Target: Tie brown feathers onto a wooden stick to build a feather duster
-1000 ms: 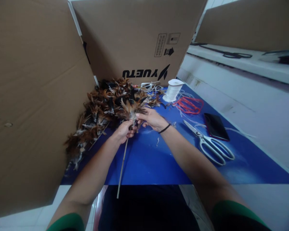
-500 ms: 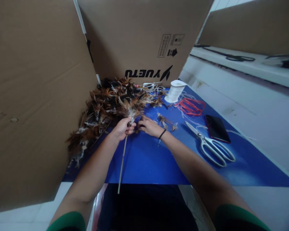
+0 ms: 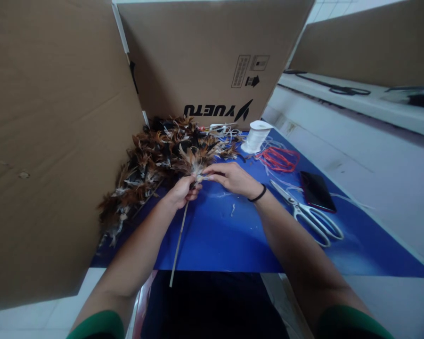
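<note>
My left hand (image 3: 181,191) is closed round a thin pale stick (image 3: 177,245) that slants down toward me; a tuft of brown feathers (image 3: 191,164) is bunched at its upper end. My right hand (image 3: 232,178) is pinched at the base of that tuft, fingertips touching the feathers right beside the left hand's fingers. A black band circles the right wrist. A heap of loose brown and black feathers (image 3: 146,167) lies on the blue table top (image 3: 215,235) just behind and left of both hands.
Tall cardboard walls (image 3: 49,141) stand at the left and back. A white spool of cord (image 3: 256,135), red cord loops (image 3: 279,157), white-handled scissors (image 3: 309,214) and a dark phone (image 3: 316,190) lie to the right. A grey ledge runs along the right.
My right hand lifted off the table and returned to the feather tuft on the stick. The small loose feathers near it half a second ago no longer show. The left hand stayed put.
</note>
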The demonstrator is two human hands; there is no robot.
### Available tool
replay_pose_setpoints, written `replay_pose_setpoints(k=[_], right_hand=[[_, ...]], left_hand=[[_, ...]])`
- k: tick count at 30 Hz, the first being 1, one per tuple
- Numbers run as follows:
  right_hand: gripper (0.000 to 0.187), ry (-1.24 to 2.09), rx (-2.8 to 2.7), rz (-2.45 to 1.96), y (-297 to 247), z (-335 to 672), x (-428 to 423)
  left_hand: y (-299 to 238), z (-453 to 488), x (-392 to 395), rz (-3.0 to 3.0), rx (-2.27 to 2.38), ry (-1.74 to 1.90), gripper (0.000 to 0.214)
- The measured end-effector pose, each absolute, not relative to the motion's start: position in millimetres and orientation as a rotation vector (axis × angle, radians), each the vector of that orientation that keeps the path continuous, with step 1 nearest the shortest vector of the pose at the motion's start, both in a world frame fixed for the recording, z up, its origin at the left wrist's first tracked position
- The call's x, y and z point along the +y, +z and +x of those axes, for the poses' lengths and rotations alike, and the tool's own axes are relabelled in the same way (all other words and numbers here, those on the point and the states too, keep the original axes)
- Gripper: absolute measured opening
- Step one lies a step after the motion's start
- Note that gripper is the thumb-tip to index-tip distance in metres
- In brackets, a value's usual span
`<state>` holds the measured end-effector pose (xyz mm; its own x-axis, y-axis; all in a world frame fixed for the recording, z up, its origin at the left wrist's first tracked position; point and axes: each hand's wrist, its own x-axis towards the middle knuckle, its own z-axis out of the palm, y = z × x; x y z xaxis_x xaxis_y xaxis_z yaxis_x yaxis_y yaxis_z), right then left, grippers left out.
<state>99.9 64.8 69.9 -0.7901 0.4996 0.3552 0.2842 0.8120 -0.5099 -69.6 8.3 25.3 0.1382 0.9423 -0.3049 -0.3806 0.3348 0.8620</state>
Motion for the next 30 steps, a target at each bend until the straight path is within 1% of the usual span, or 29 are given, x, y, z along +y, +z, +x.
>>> replay_pose_setpoints(k=[7,17,24,30], right_hand=[[0.018,0.402,-2.567,-0.508,53.2,89.8,75.7],[0.023,0.307,-2.554,-0.492,44.3,91.4,68.1],[0.023,0.315,-2.517,-0.429,42.6,94.6,73.9],[0.021,0.465,-2.435,-0.496,57.1,100.0,70.8]], left_hand=[[25.9,-67.0,6.7,0.721,0.992,1.038,0.01],[20.9,-66.8,6.9,0.775,0.975,0.999,0.01],[21.4,-68.7,5.6,0.812,0.903,1.011,0.007],[22.1,-67.8,5.9,0.778,0.899,1.006,0.006]])
